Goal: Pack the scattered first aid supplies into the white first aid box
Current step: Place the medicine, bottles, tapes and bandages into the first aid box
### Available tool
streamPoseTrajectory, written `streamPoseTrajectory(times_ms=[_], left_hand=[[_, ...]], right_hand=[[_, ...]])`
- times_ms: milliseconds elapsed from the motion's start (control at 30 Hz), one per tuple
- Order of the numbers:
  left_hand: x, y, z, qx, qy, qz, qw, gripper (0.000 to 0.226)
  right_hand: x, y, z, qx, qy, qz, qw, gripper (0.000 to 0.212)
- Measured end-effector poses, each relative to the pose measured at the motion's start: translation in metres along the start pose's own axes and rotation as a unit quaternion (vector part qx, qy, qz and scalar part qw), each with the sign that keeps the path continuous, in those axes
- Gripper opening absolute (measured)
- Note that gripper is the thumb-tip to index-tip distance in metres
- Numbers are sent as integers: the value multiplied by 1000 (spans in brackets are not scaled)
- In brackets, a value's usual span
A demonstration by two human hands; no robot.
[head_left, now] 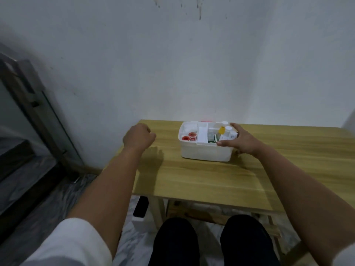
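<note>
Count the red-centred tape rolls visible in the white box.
2. One red-centred roll sits at the near left corner of the white box; the other is just behind it. More may be hidden underneath.

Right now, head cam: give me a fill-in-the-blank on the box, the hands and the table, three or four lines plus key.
1. The white box stands on a ____ table.
2. The ____ hand rests on the box's end; the other hand is a loose fist off to the side.
3. The rolls in the box's left compartment have ____ centres.
4. The small bottle among the supplies has a ____ cap.

Missing words: wooden; right; red; yellow
</note>
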State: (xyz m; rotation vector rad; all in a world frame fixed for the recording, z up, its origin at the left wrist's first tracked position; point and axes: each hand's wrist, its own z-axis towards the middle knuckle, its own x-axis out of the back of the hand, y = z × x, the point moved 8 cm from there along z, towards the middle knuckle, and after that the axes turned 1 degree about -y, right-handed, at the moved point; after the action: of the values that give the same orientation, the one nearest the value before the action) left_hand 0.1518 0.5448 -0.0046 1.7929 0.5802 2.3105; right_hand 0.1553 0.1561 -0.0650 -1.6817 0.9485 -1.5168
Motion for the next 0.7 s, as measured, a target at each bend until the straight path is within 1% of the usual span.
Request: streamPoseTrajectory(times_ms=[67, 133, 167, 233, 333, 400, 500, 633, 700], left_hand=[[2, -41, -5, 65, -21, 59, 996, 33], [-3, -75, -12, 117, -61, 81, 988, 29], [-7, -87, -17, 134, -84, 83, 984, 24], [-15, -103, -24, 153, -110, 92, 978, 14], [-25, -108, -26, 139, -83, 93, 982, 28], [-29, -100, -23, 130, -74, 72, 986, 32], [-27, -69, -7, 102, -65, 34, 992, 29], [-7, 3, 16, 31, -14, -14, 999, 33], [-1, 45, 24, -4, -5, -58, 998, 36]], right_hand=[[0, -1, 0, 1, 1, -6, 1000, 140], [0, 0, -1, -1, 3, -7, 1000, 139], [0, 0, -1, -1, 4, -8, 1000, 138], [0, -2, -2, 1, 6, -4, 1000, 137], [-1, -2, -2, 5, 2, 9, 1000, 128], [-1, -2, -1, 11, 1, 17, 1000, 127], [-1, -3, -1, 17, 0, 17, 1000, 132], [-2, -2, -2, 15, -4, 26, 1000, 126], [-2, -3, -4, 15, -3, 28, 999, 125]])
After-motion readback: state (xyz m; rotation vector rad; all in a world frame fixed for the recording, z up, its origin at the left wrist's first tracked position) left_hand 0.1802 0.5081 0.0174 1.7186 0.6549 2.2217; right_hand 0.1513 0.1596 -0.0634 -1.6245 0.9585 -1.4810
